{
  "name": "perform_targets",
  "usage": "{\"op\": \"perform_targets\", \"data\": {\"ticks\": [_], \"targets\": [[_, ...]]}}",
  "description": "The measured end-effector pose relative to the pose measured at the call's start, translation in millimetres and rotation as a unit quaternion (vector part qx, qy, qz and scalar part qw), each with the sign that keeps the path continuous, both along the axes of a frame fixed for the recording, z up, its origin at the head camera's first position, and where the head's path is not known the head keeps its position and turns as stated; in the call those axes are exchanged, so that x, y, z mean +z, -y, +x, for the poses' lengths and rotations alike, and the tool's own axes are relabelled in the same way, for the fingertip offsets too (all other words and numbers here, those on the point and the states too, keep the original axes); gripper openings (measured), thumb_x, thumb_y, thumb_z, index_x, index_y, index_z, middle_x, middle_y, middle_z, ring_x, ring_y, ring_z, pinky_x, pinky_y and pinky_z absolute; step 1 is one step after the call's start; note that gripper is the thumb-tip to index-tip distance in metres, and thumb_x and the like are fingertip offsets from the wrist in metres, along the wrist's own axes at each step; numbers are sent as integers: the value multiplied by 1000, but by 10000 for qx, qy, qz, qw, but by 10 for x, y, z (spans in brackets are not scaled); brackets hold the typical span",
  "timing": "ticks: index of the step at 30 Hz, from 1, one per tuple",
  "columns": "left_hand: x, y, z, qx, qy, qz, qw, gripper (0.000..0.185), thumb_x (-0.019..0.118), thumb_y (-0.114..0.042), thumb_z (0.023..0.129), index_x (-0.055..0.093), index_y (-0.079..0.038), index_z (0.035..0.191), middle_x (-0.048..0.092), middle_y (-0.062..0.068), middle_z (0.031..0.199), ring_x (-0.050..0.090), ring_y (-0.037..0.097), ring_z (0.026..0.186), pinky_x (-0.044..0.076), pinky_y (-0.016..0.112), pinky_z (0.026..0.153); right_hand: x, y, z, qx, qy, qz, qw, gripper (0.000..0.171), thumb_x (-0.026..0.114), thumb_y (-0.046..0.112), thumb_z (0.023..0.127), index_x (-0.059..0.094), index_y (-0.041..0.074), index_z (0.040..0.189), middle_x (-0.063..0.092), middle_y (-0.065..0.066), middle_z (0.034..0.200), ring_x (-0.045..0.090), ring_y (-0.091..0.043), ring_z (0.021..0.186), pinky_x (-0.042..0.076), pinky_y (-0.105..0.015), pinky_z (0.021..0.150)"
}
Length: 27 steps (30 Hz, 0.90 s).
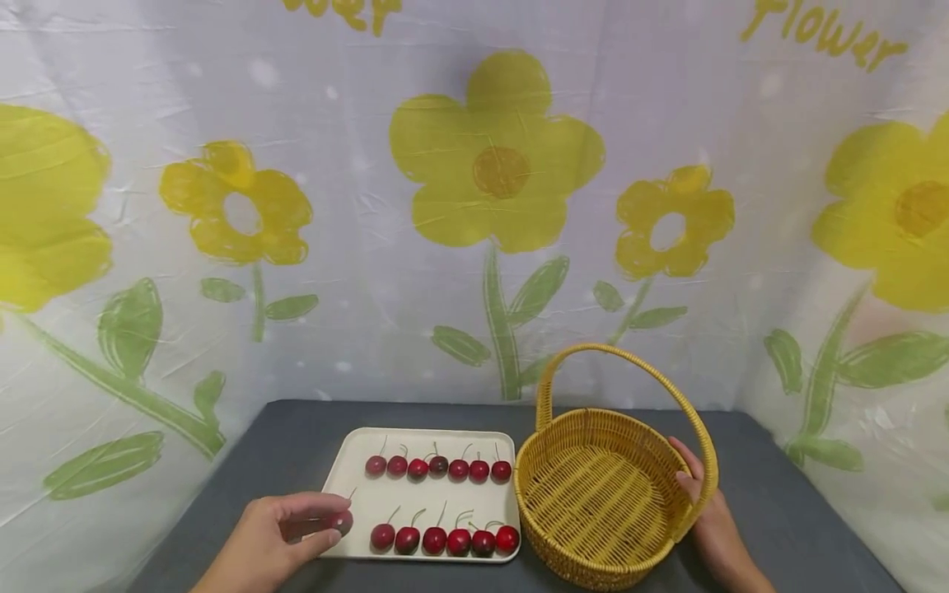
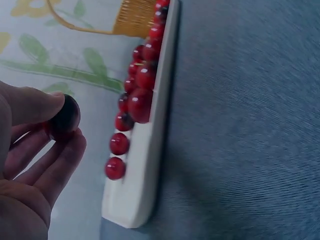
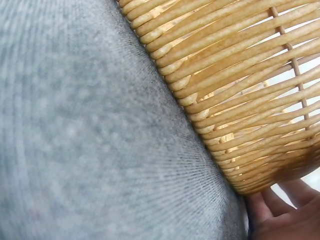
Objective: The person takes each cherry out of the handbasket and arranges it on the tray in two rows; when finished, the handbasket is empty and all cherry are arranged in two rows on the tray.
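Note:
My left hand (image 1: 270,535) pinches a dark red cherry (image 1: 342,522) between thumb and fingertips, over the left front corner of a white tray (image 1: 423,501). In the left wrist view, the held cherry (image 2: 66,117) looks almost black on its upper side. Two rows of stemmed cherries (image 1: 434,540) lie on the tray, one along the back and one along the front. To the right stands an empty yellow wicker basket (image 1: 541,531) with a tall arched handle. My right hand (image 1: 712,523) grips its right side, thumb at the rim beneath the handle.
Everything rests on a dark grey cloth-covered table (image 1: 296,445). Behind it hangs a white curtain (image 1: 356,313) printed with yellow flowers, which also closes in both sides. The basket's left wall stands right beside the tray's right edge.

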<state>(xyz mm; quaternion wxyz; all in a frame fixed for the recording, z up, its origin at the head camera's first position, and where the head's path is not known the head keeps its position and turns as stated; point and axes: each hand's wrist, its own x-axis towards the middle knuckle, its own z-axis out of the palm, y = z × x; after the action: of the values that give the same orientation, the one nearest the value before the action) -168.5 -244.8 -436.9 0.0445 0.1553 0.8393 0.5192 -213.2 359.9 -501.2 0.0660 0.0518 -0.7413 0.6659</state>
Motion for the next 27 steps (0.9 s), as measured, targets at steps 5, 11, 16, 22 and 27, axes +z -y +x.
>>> {"op": "perform_targets", "data": {"ticks": [5,11,16,22,27], "targets": [[-180,-20,-85,-255,-360,-251,9987,28,87,-13,94,80,-3,120,83,4,108,79,5,98,65,22,84,9,-2,2,-88,130,108,9998,56,36,29,121,25,18,175,57,29,144,60,6,126,52,-14,96],[-307,-21,-173,-170,-391,-561,9975,26,89,-12,91,82,-7,115,83,1,105,79,6,97,64,21,85,24,-3,-13,-84,188,80,9998,57,36,30,121,24,18,175,56,31,143,60,8,126,52,-13,96],[-372,-39,-220,-94,-558,-1017,9932,26,92,-19,89,84,-12,112,84,-3,103,78,3,94,63,22,83,21,-15,-20,15,103,-36,9999,55,36,28,121,24,20,175,57,27,145,62,4,126,54,-16,96],[-406,-78,-233,150,-537,-1389,9887,25,95,-25,86,86,-19,108,84,-10,101,75,-1,95,62,24,84,6,-25,-13,-26,157,86,9998,57,35,31,121,22,20,175,54,29,146,60,6,127,53,-14,96],[-421,-86,-217,145,-492,-1296,9902,28,95,-25,86,85,-18,112,84,-9,102,75,-1,96,62,23,85,-20,-23,-6,-45,187,127,9997,56,35,31,121,23,21,176,54,29,146,60,6,127,53,-15,96]]}}
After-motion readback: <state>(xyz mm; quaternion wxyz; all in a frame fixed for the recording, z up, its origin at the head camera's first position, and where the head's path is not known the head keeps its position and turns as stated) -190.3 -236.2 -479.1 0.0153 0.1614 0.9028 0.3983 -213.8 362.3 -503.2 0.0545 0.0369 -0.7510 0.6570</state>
